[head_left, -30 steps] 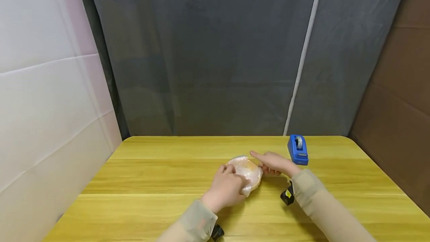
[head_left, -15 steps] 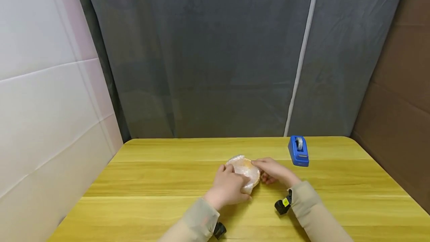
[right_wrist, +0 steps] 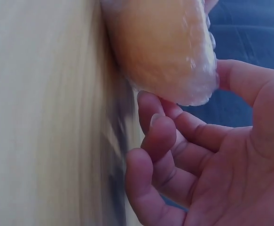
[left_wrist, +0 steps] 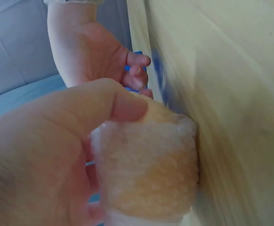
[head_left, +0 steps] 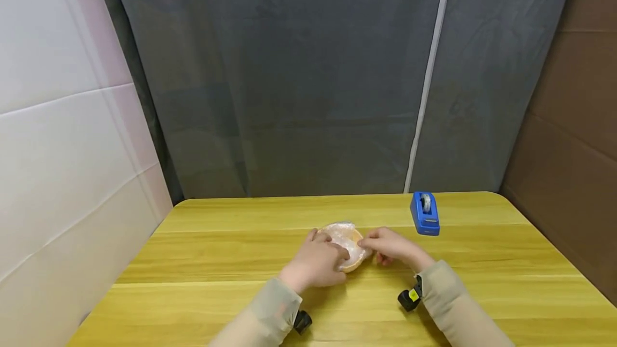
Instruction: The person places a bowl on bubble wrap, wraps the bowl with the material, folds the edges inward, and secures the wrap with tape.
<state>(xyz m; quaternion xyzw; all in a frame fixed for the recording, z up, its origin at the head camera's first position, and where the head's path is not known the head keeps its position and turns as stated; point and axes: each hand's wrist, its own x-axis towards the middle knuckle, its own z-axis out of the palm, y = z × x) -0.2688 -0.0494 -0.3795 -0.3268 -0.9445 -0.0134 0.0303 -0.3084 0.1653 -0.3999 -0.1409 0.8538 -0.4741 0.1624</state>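
A round, bowl-shaped orange-tan thing wrapped in clear bubble wrap (head_left: 343, 235) rests on the table in the head view. My left hand (head_left: 316, 259) holds it from the near left, with fingers reaching over the wrap inside and the thumb near the front rim. In the left wrist view the left thumb (left_wrist: 127, 106) presses on the rim beside the bubble wrap (left_wrist: 141, 169). At the right rim my right hand (head_left: 392, 245) pinches the edge of the wrap between thumb and index finger. Its other fingers (right_wrist: 160, 136) curl loosely below the bowl's wrapped side (right_wrist: 160, 42).
Behind and to the right stands a blue tape dispenser (head_left: 425, 214) with a roll of clear tape. The yellow wood-grain table (head_left: 217, 261) ends at a grey curtain (head_left: 308, 95). White cloth (head_left: 72, 122) hangs on the left and a brown panel (head_left: 569, 149) on the right.
My right thumb has come down from a raised pose onto the bowl's right rim, folding the wrap edge inward. The bowl and left hand have shifted slightly left in the view.
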